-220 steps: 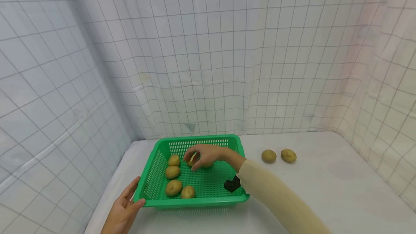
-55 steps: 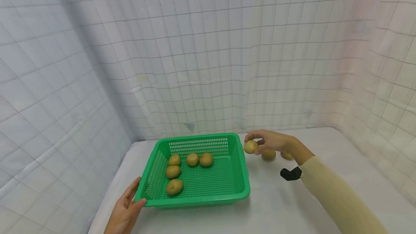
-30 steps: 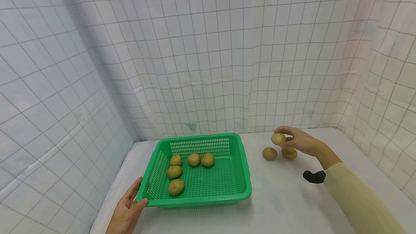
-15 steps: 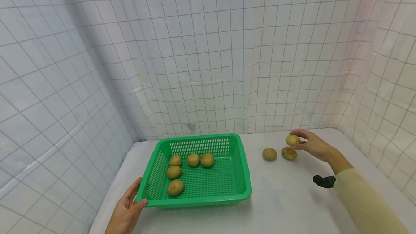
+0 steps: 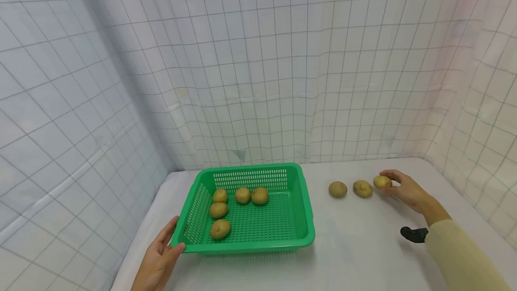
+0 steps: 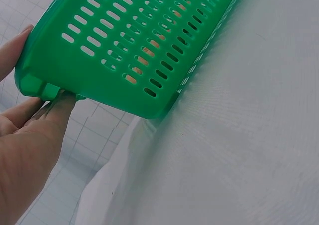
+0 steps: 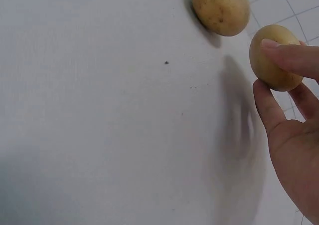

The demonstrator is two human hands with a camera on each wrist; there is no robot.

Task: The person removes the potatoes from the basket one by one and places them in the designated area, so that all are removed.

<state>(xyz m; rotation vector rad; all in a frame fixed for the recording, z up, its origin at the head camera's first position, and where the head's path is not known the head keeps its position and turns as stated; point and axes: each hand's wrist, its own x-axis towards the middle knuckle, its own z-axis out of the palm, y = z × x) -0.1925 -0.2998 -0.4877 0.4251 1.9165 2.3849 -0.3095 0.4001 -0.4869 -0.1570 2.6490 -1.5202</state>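
Note:
My right hand (image 5: pixel 391 183) pinches a small yellow-brown potato (image 5: pixel 381 182) between thumb and fingers (image 7: pixel 294 60) at the right end of a row on the white table. Two more potatoes (image 5: pixel 362 188) (image 5: pixel 337 189) lie to its left, and the nearer one (image 7: pixel 221 8) shows in the right wrist view. A green slotted basket (image 5: pixel 307 219) holds several potatoes (image 5: pixel 220 228). My left hand (image 5: pixel 168 245) grips the basket's front left corner (image 6: pixel 35 80), thumb on the rim and fingers under the lip.
White gridded curtains close off the table at the back, left and right. The white tabletop (image 5: pixel 355 246) stretches between the basket and my right arm. A black wrist strap (image 5: pixel 412 234) shows at my cream sleeve.
My right hand carried a potato from the basket out to the right and lowered it beside the two on the table. The basket holds one potato fewer. My left hand kept its hold.

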